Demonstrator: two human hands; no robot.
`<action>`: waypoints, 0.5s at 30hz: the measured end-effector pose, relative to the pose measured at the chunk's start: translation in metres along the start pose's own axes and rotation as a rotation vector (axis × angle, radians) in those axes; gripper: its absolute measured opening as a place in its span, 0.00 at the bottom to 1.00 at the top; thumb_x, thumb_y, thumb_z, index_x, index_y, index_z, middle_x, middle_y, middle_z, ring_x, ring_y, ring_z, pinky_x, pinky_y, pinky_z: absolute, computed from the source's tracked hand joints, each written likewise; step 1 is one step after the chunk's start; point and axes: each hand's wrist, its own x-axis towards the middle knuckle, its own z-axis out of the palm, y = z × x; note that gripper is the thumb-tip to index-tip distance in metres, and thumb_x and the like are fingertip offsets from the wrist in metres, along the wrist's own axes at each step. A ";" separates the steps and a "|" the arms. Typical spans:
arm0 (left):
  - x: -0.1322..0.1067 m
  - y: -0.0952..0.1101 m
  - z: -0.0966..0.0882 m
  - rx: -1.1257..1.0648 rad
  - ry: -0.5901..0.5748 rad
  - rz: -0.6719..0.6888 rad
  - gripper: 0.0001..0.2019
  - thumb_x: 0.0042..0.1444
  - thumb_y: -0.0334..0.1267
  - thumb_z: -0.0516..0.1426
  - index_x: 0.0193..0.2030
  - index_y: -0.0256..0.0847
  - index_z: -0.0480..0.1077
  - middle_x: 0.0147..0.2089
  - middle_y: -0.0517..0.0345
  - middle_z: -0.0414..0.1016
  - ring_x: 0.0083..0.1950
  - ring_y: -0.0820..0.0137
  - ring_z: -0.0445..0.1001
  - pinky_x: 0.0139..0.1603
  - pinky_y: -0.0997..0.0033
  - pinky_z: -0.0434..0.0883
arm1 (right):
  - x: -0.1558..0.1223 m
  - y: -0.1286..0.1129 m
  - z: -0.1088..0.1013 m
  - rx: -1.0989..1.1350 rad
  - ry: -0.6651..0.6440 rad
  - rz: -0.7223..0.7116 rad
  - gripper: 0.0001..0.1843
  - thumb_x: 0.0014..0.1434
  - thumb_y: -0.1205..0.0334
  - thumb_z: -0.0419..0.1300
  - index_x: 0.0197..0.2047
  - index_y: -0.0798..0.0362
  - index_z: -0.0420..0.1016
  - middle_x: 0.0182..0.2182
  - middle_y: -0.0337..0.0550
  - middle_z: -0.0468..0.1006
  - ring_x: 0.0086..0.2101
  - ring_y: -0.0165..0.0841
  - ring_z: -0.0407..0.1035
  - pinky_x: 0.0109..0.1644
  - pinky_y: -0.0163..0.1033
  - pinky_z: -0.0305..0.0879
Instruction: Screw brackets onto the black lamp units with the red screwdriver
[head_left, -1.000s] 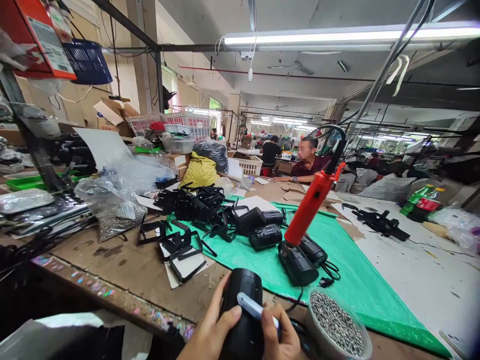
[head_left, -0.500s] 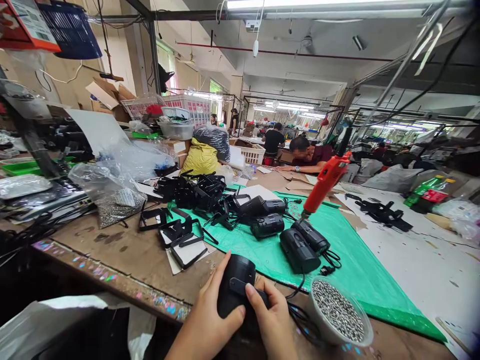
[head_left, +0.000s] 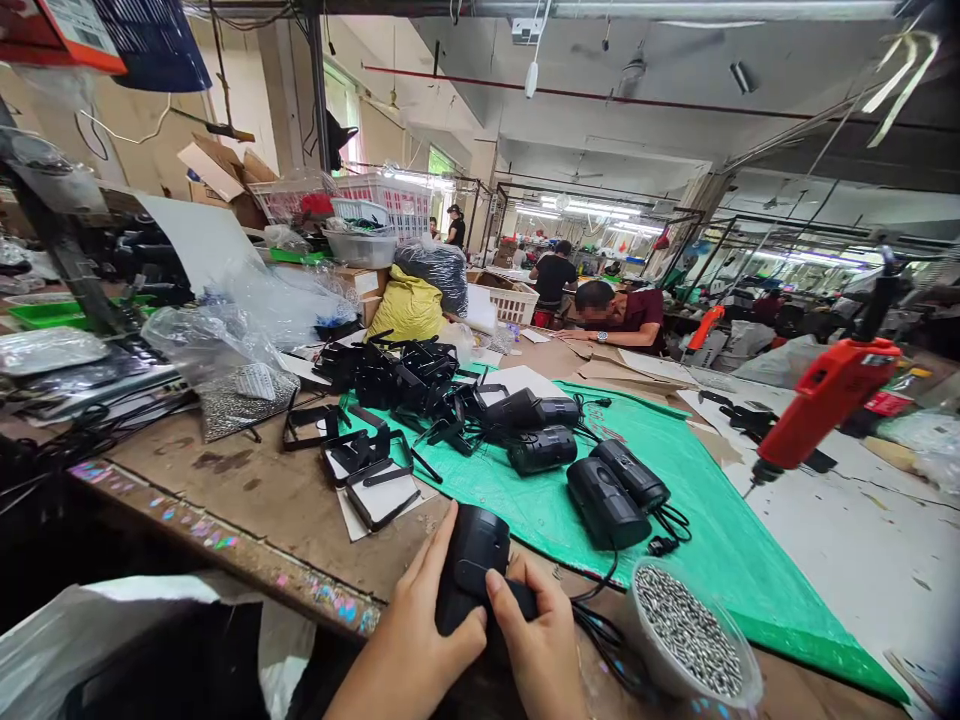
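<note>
At the near edge of the surface point(head_left: 285, 520), both hands close on a black rounded casing point(head_left: 474, 560). The left hand point(head_left: 416, 650) wraps its left side, fingers up along the body and thumb across the front, so its grip is holding the casing. The right hand point(head_left: 536, 645) presses its thumb on a small black piece at the casing's front; its grip is closed on the casing too. The wrists run out of the bottom of the picture, and the lower part of the casing is hidden behind the hands.

Just right of the hands stands a clear cup of small metal screws point(head_left: 686, 635), its near rim partly cut off. A thin black cable point(head_left: 600, 630) runs between cup and casing; where it ends cannot be made out. Farther back, on a green sheet point(head_left: 712, 540), lie several more black casings point(head_left: 604, 505) with cords, and behind them a tangled heap of black brackets point(head_left: 405, 385), too jumbled to count. A few flat frames point(head_left: 371, 475) lie on the bare surface to the left of the sheet.

A red power screwdriver point(head_left: 821, 405) hangs in the air at the right, tip down, well apart from the hands; its cord is lost in the upper edge. At the far side a seated person point(head_left: 622, 315) leans on the surface. A plastic bag of small parts point(head_left: 240, 385) sits at the left.
</note>
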 end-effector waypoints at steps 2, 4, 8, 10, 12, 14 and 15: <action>0.001 0.000 -0.002 0.021 0.030 0.003 0.42 0.59 0.40 0.57 0.78 0.36 0.46 0.78 0.45 0.54 0.77 0.56 0.56 0.75 0.55 0.58 | 0.002 -0.004 0.003 -0.020 -0.021 -0.012 0.25 0.59 0.41 0.62 0.24 0.51 0.64 0.22 0.36 0.64 0.25 0.31 0.60 0.28 0.33 0.60; 0.002 0.002 -0.005 0.051 0.076 -0.027 0.42 0.59 0.40 0.57 0.78 0.35 0.48 0.77 0.44 0.56 0.77 0.56 0.57 0.75 0.54 0.58 | 0.006 -0.010 0.007 -0.041 -0.033 -0.023 0.24 0.59 0.41 0.62 0.25 0.51 0.64 0.22 0.36 0.64 0.25 0.30 0.59 0.28 0.33 0.59; 0.005 0.006 -0.011 0.078 0.127 -0.076 0.40 0.59 0.41 0.57 0.77 0.37 0.50 0.76 0.45 0.58 0.76 0.55 0.59 0.75 0.50 0.59 | 0.014 -0.018 0.015 -0.077 -0.027 -0.046 0.22 0.61 0.42 0.59 0.27 0.51 0.64 0.23 0.35 0.63 0.26 0.30 0.58 0.30 0.33 0.57; 0.005 0.007 -0.012 0.081 0.126 -0.076 0.40 0.58 0.41 0.56 0.77 0.36 0.50 0.76 0.44 0.59 0.75 0.54 0.59 0.74 0.50 0.59 | 0.015 -0.018 0.015 -0.094 -0.036 -0.055 0.22 0.62 0.42 0.59 0.28 0.51 0.65 0.24 0.35 0.64 0.27 0.30 0.59 0.30 0.33 0.57; 0.005 0.007 -0.011 0.085 0.126 -0.078 0.40 0.58 0.42 0.56 0.77 0.35 0.50 0.76 0.42 0.57 0.76 0.54 0.58 0.75 0.49 0.58 | 0.012 -0.015 0.014 -0.112 -0.051 -0.061 0.21 0.63 0.43 0.59 0.30 0.51 0.66 0.26 0.35 0.66 0.27 0.31 0.61 0.31 0.33 0.59; 0.004 0.008 -0.010 0.080 0.121 -0.087 0.40 0.60 0.44 0.55 0.77 0.35 0.49 0.77 0.41 0.55 0.76 0.53 0.56 0.76 0.47 0.56 | 0.008 -0.010 0.013 -0.130 -0.053 -0.061 0.20 0.64 0.43 0.58 0.32 0.51 0.68 0.27 0.36 0.69 0.29 0.32 0.64 0.33 0.34 0.61; 0.004 0.009 -0.010 0.074 0.114 -0.092 0.39 0.61 0.45 0.54 0.77 0.35 0.48 0.77 0.41 0.54 0.77 0.53 0.55 0.76 0.46 0.55 | 0.006 -0.007 0.014 -0.146 -0.044 -0.062 0.19 0.65 0.44 0.58 0.34 0.51 0.70 0.29 0.38 0.71 0.30 0.32 0.65 0.34 0.34 0.62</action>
